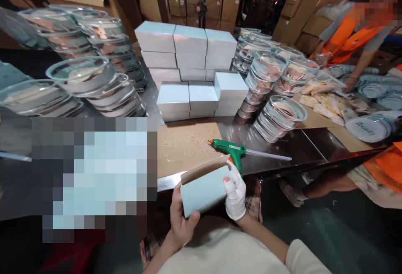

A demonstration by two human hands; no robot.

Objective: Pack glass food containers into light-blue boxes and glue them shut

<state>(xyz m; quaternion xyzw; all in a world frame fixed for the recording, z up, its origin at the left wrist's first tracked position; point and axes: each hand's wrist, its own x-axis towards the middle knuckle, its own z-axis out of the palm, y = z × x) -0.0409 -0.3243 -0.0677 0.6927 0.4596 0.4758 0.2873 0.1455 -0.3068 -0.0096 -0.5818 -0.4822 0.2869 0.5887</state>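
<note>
My left hand (pixel 180 219) and gloved right hand (pixel 236 194), fingers clamped on a pale blue box (pixel 203 190), flap open, near the desk (pixel 282 148) edge, glue gun (pixel 230 150) just beyond, stacked boxes (pixel 188 68) farther.

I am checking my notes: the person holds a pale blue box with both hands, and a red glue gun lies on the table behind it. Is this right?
Not quite: the glue gun is green, not red, as the head view shows. The rest holds: left hand and gloved right hand hold the pale blue box.

Single head view, looking forward and down (close over lap), steel table (pixel 276 140) edge just ahead
</note>
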